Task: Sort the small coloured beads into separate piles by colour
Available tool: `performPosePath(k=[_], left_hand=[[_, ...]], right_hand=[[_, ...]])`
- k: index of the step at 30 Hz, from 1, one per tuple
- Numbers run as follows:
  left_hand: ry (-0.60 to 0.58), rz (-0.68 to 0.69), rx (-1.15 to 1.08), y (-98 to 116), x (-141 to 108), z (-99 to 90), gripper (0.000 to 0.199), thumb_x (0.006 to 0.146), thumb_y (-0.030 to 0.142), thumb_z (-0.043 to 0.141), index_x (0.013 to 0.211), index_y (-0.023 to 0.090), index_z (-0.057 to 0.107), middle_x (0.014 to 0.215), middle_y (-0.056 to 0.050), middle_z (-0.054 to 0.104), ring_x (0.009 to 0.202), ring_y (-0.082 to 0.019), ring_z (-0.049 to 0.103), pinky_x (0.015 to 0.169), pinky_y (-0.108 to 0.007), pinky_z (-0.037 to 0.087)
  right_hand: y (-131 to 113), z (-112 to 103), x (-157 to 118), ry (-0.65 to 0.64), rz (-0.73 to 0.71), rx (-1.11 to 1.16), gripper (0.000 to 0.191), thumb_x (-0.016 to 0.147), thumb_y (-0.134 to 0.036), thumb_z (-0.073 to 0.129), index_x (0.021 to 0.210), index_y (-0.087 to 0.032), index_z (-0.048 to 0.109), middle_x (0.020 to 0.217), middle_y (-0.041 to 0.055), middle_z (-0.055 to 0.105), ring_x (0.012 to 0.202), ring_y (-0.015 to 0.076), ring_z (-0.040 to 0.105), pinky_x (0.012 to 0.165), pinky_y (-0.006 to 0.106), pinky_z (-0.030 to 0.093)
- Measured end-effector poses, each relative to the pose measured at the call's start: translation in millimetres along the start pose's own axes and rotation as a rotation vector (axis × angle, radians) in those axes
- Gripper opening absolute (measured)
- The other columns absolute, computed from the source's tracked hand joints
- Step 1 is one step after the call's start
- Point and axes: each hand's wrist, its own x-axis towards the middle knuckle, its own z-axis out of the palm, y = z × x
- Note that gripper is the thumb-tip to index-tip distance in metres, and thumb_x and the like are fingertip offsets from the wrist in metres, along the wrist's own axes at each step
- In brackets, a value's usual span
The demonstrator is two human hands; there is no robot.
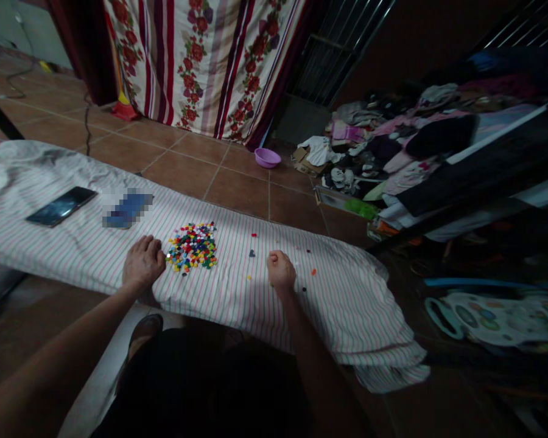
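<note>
My left hand (143, 260) rests on the striped cloth (231, 298), fingers laid on the fabric, holding nothing that I can see. Its thumb side is beside a heap of small multicoloured beads (192, 246). Further right, my right hand (282, 272) is closed with the fingers curled in, low over the cloth. Whatever it may hold is hidden. Around it lie several loose small pieces: a dark grey one (252, 253), a red one (254, 235), a yellow one (249, 277), an orange one (313, 272) and a black one (304, 289).
A dark phone (61, 207) and a blurred-out blue device (128, 210) lie on the left of the cloth. Beyond it are a tiled floor, a purple basin (267, 158), a flowered curtain (205, 67) and a heap of clothes (393, 140) at the right.
</note>
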Motion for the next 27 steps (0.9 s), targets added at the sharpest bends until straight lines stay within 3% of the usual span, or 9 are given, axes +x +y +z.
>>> performPosePath(k=[3,7,11,20,27], left_hand=[[0.007,-0.002,-0.01,0.5,0.2,0.2,0.037,0.088,0.028,0.042,0.112,0.013,0.065,0.133,-0.018,0.061,0.131,-0.032,0.051,0.112,-0.048,0.04],[0.006,-0.003,-0.045,0.4,0.1,0.7,0.036,0.088,0.027,0.043,0.113,0.012,0.065,0.133,-0.02,0.06,0.132,-0.033,0.05,0.112,-0.05,0.039],[0.01,0.006,-0.058,1.3,-0.4,-0.2,0.036,0.088,0.025,0.044,0.113,0.011,0.065,0.133,-0.021,0.06,0.132,-0.033,0.05,0.112,-0.051,0.039],[0.008,0.016,0.002,4.3,0.1,-4.5,0.035,0.089,0.026,0.042,0.112,0.012,0.064,0.132,-0.019,0.061,0.131,-0.032,0.051,0.112,-0.048,0.039],[0.022,0.018,-0.043,6.2,-1.6,-7.8,0.035,0.086,0.027,0.044,0.114,0.016,0.062,0.13,-0.017,0.061,0.13,-0.032,0.05,0.11,-0.049,0.038]], right_hand=[[-32.2,11.4,-14.9,-0.104,-0.166,0.14,0.017,0.085,-0.02,0.053,0.093,-0.022,0.069,0.09,0.0031,0.068,0.077,0.0161,0.061,0.074,0.026,0.046],[-76.5,29.9,-40.9,-0.248,-0.277,0.247,0.013,0.087,-0.02,0.057,0.093,-0.022,0.068,0.089,0.0016,0.066,0.078,0.0149,0.062,0.077,0.026,0.048],[-105.9,40.3,-60.7,-0.368,-0.334,0.212,0.011,0.089,-0.02,0.059,0.096,-0.023,0.067,0.093,0.0018,0.067,0.086,0.0153,0.064,0.081,0.026,0.048],[-126.5,52.4,-76.5,-0.336,-0.341,-0.003,0.008,0.092,-0.022,0.061,0.099,-0.023,0.064,0.099,0.0042,0.068,0.096,0.0191,0.062,0.083,0.028,0.046],[-128.0,57.6,-82.2,-0.267,-0.313,-0.008,0.01,0.092,-0.019,0.056,0.093,-0.025,0.063,0.093,0.0024,0.066,0.088,0.0183,0.06,0.079,0.028,0.044]])
